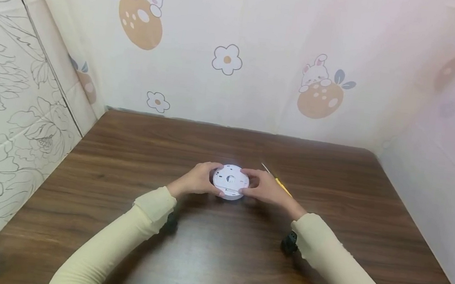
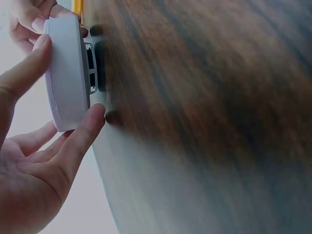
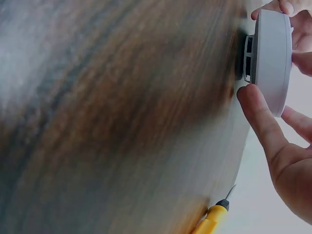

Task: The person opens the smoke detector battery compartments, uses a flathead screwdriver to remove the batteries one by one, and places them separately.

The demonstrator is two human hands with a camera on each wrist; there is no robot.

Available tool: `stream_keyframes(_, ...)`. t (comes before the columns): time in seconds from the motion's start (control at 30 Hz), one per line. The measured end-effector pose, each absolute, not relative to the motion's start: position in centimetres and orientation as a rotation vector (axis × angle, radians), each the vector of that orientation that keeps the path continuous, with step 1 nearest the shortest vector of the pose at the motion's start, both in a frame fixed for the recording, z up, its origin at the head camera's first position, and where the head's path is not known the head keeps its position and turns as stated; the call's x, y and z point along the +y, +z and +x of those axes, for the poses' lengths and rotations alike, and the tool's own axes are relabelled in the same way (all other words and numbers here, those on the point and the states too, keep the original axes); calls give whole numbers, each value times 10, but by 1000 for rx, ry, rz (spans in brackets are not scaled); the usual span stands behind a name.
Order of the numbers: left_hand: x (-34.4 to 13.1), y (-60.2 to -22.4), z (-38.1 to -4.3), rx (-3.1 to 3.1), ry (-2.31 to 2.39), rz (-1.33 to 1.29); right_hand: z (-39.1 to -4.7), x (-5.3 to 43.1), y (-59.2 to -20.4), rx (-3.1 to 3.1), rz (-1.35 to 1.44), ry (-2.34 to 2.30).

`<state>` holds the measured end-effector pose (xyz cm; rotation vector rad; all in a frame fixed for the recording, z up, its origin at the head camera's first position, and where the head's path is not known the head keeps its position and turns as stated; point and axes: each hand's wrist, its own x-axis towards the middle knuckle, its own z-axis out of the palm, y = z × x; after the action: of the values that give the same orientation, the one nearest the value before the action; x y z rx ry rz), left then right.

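A white round smoke detector [image 1: 230,181] is held just over the wooden table [image 1: 215,261], its flat back with a centre hole facing up. Its slotted vent side [image 2: 91,68] points down at the tabletop in the left wrist view. My left hand [image 1: 198,178] grips its left edge between thumb and fingers. On the opposite edge, my right hand [image 1: 266,187] holds it the same way. Close behind the right hand lies a screwdriver [image 1: 283,186] with a yellow handle and thin metal shaft; part of it is hidden by that hand and wrist.
A pale curtain [image 1: 257,94] with rabbit and flower prints hangs along the table's far edge. At the left stands a white panel [image 1: 15,106] with line-drawn flowers. Dark wrist cameras [image 1: 289,243] sit under both sleeve cuffs.
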<state>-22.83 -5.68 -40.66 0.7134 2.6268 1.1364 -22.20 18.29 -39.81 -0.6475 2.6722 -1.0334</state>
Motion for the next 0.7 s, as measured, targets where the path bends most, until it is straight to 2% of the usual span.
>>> stream_keyframes(0.7, -56, -410, -230, 2713, 1137, 771, -229, 187, -402, 2631, -663, -1128)
